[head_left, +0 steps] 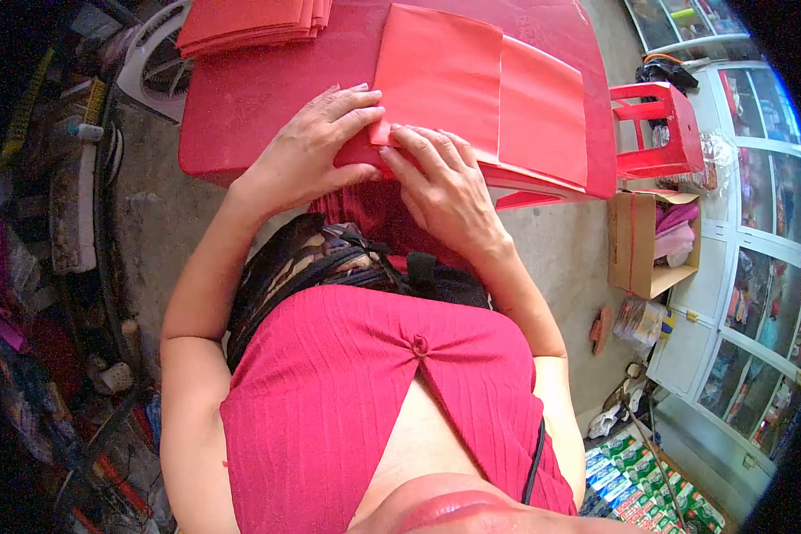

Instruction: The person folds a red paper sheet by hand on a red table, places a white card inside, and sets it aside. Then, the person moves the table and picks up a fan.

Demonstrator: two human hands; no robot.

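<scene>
A large red paper sheet (440, 76) lies on the red table, overlapping a second red sheet (543, 111) to its right. At the near left corner of the upper sheet, a small lighter red flap (380, 133) shows between my hands. My left hand (311, 142) rests at the table's near edge, its fingers stretched toward that corner and its thumb apart. My right hand (440, 173) has bent fingers over the sheet's near edge by the flap. Its thumb is hidden below.
A stack of red paper (254, 22) sits at the far left of the red table (240, 116). To the left stands a white fan (156, 62). On the right are a red plastic stool (659, 133), an open cardboard box (636, 240) and glass-fronted cabinets (748, 214).
</scene>
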